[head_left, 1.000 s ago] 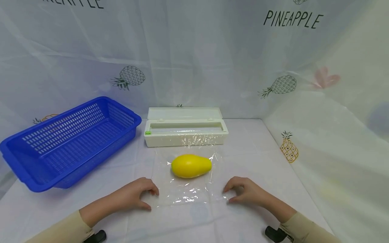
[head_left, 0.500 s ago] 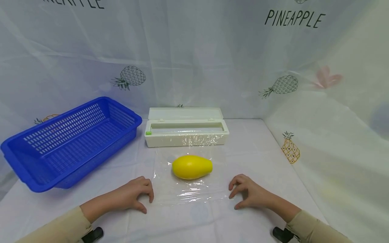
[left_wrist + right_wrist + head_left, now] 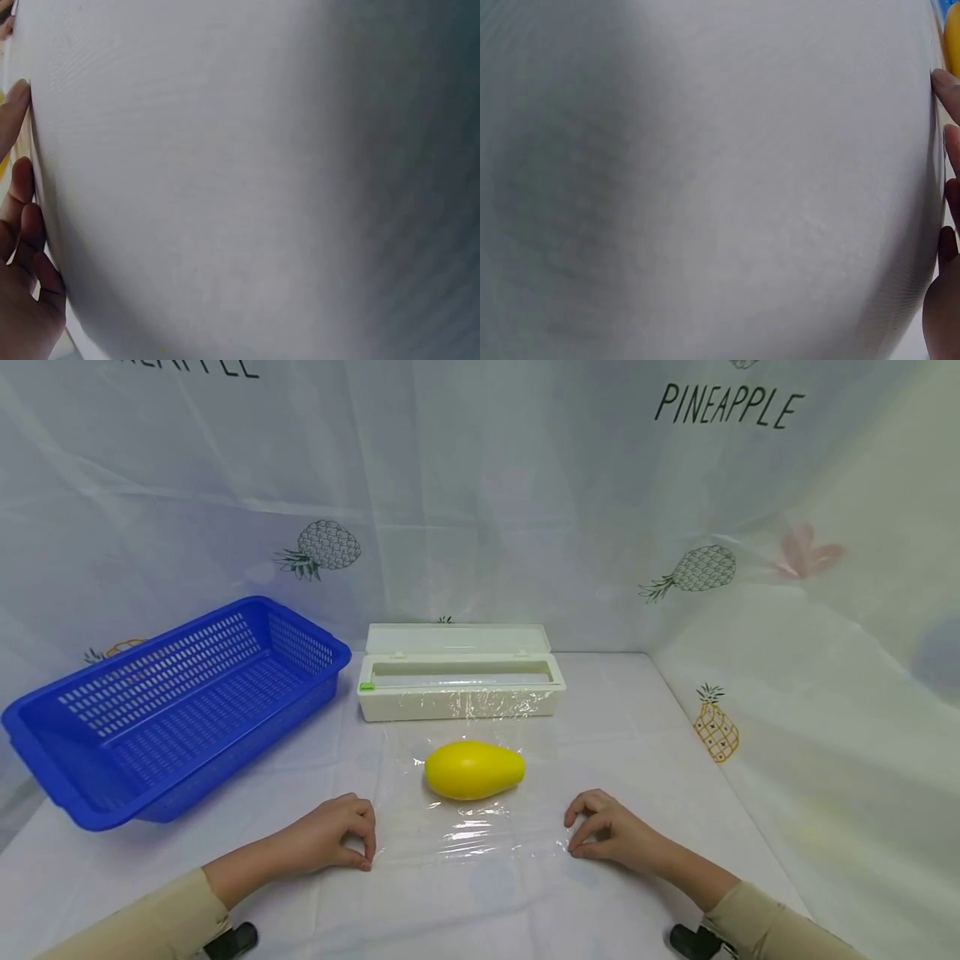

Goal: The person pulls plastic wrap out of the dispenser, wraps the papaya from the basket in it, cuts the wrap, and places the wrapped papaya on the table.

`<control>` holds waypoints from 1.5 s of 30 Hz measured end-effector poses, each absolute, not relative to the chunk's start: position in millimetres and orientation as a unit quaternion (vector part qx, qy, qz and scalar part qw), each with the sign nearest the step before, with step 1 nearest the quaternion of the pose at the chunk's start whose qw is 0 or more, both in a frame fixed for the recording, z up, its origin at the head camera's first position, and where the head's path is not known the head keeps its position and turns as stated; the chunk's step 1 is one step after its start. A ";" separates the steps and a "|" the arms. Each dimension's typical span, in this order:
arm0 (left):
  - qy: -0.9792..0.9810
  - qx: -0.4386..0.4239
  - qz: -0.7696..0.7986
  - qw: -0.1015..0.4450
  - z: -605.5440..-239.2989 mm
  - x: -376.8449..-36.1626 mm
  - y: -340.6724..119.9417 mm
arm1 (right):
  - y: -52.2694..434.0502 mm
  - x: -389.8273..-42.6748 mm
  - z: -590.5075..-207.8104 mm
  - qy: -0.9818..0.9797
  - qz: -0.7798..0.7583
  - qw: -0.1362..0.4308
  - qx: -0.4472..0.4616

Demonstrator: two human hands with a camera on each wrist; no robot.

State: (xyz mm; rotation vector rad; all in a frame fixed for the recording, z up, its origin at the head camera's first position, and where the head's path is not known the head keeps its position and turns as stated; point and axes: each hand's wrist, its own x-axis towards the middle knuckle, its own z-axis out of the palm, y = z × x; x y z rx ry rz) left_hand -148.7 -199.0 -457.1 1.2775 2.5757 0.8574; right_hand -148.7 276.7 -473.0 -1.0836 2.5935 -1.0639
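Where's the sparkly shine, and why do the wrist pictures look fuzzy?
Head view: glare streaks on the clear plastic film, a soft shadow under the papaya-like yellow fruit; left wrist view: the white tablecloth, probably too close to focus, fills most of it, darkening toward the right; right wrist view: equally soft, darkening toward the left.

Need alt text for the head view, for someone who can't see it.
Left hand and right hand appear to pinch the near corners of clear film with a yellow fruit on it. Beyond sits a white box, its lid open; a blue basket stands at left.
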 end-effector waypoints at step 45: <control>0.824 0.365 0.422 0.098 -413.6 -145.5 -201.8 | 269.3 -143.6 -419.0 0.799 -0.536 0.127 -0.242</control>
